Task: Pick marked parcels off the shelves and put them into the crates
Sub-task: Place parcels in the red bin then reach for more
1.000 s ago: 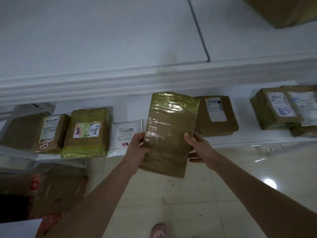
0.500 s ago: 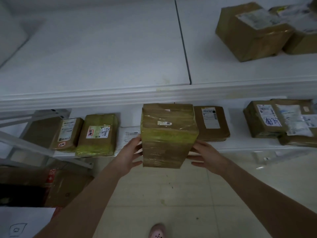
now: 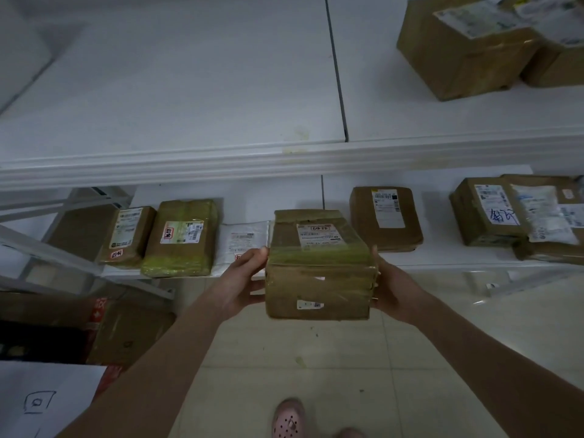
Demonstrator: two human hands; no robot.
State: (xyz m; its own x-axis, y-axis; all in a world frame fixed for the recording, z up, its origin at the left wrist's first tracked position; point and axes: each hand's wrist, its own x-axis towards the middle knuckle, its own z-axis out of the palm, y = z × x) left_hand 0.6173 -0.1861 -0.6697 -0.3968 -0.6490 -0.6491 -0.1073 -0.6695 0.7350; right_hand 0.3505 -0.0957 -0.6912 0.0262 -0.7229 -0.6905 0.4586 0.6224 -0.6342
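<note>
Turned label-up, parcel [image 3: 319, 279] held between left hand [image 3: 243, 279] and right hand [image 3: 395, 289] before shelf [image 3: 442, 257].

White metal shelves [image 3: 189, 90] (two tiers), pale tiled floor [image 3: 347, 358], dim light

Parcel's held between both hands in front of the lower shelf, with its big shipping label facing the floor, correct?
Not quite. The head view shows the parcel held between the left hand and right hand in front of the lower shelf, but its big shipping label faces up.
</note>
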